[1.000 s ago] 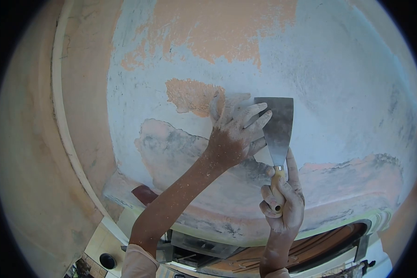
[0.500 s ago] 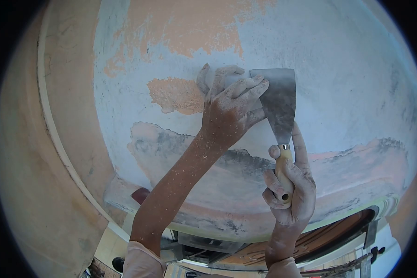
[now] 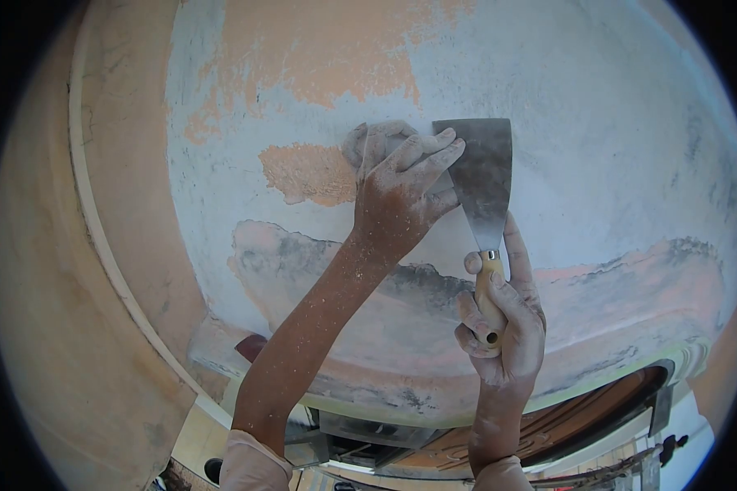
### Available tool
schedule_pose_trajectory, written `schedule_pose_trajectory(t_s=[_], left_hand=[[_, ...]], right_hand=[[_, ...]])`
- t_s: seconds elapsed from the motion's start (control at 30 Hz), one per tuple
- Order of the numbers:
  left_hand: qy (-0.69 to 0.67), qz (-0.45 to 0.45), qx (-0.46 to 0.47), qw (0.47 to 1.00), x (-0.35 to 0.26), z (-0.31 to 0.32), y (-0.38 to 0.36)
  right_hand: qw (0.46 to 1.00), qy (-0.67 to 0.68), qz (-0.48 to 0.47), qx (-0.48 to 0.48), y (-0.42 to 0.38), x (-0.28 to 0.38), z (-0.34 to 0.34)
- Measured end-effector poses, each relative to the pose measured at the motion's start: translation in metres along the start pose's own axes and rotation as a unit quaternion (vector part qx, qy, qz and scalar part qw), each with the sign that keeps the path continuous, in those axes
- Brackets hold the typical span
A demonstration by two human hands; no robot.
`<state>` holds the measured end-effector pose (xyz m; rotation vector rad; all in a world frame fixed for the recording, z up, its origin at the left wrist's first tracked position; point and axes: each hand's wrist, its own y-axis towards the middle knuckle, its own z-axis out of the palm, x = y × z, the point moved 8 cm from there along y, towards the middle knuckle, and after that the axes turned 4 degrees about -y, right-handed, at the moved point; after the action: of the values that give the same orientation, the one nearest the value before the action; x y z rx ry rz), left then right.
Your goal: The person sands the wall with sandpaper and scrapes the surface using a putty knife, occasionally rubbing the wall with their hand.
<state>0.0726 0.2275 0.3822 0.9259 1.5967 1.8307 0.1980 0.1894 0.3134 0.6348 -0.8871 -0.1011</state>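
My right hand (image 3: 512,327) is wrapped round the pale wooden handle of a putty knife (image 3: 483,180), with its index finger stretched up along the neck. The broad, dusty metal blade points up in front of the wall. At the blade's left edge is my left hand (image 3: 397,184), its back towards me. Two of its fingers reach onto the blade, the thumb lies by the lower left edge, and the remaining fingers are bent. Both hands carry whitish dust. Behind them, the wall (image 3: 598,180) shows pale bluish-white coating.
Peach bare patches (image 3: 311,173) break the coating left of my hands and above. A ledge with grey-stained, pinkish plaster (image 3: 614,295) runs below. A wooden door panel (image 3: 581,421) curves beneath it. On the left, a beige wall (image 3: 123,164) has a pale vertical strip (image 3: 82,180).
The putty knife and my right hand have shifted slightly left and up. My left hand has moved a little left, its outer fingers bending more.
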Motion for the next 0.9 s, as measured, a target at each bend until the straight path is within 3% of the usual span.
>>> schedule_pose_trajectory(t_s=[0.17, 0.27, 0.47, 0.57, 0.67, 0.9], left_hand=[[0.005, 0.01, -0.017, 1.0, -0.01, 0.0, -0.017], [-0.041, -0.043, -0.013, 0.998, -0.002, 0.002, 0.0], [-0.014, -0.015, -0.019, 1.0, -0.005, 0.003, -0.007], [-0.054, -0.057, -0.036, 0.996, 0.003, 0.001, 0.003], [0.011, -0.012, -0.036, 0.999, -0.013, -0.004, -0.011], [0.023, -0.041, -0.064, 0.997, 0.002, -0.01, 0.009]], right_hand=[[0.999, 0.032, 0.006, 0.002, -0.012, -0.006, -0.009], [0.999, 0.036, 0.019, -0.001, -0.003, 0.007, -0.001], [0.999, 0.035, 0.001, 0.012, -0.003, 0.001, -0.003], [1.0, 0.023, 0.001, -0.01, -0.003, 0.003, -0.001], [1.0, 0.025, -0.004, -0.007, -0.01, -0.004, -0.006], [1.0, -0.002, -0.007, 0.029, 0.008, 0.009, 0.014]])
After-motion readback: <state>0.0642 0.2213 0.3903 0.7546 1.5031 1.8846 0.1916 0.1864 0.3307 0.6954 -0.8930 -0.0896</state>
